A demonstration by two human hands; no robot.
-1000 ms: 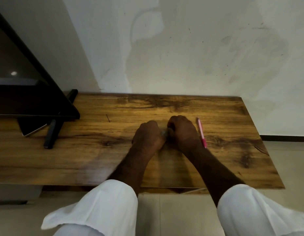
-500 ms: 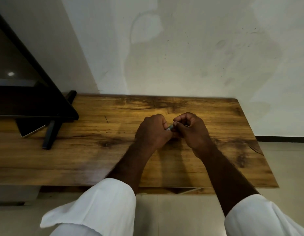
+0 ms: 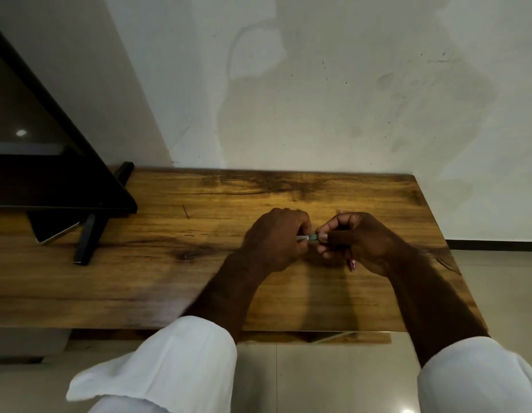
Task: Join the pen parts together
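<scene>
Above the wooden counter [image 3: 199, 278], the left hand [image 3: 276, 239] has its grip curled round a thin pen refill [image 3: 303, 238] while the right hand [image 3: 360, 242] pinches the refill's greenish end and holds a pink pen [image 3: 352, 265] underneath

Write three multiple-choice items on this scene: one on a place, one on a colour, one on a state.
1. Where is the screen?
A. the table's left end
B. the table's right end
C. the floor

2. What colour are the sleeves?
A. black
B. white
C. red

3. How are the hands?
A. both flat on the table
B. both curled round a small object
C. both hanging idle

A: it stands on the wooden table at left.
B: both cuffs are white.
B: left hand and right hand pinch a small object between them.
</scene>
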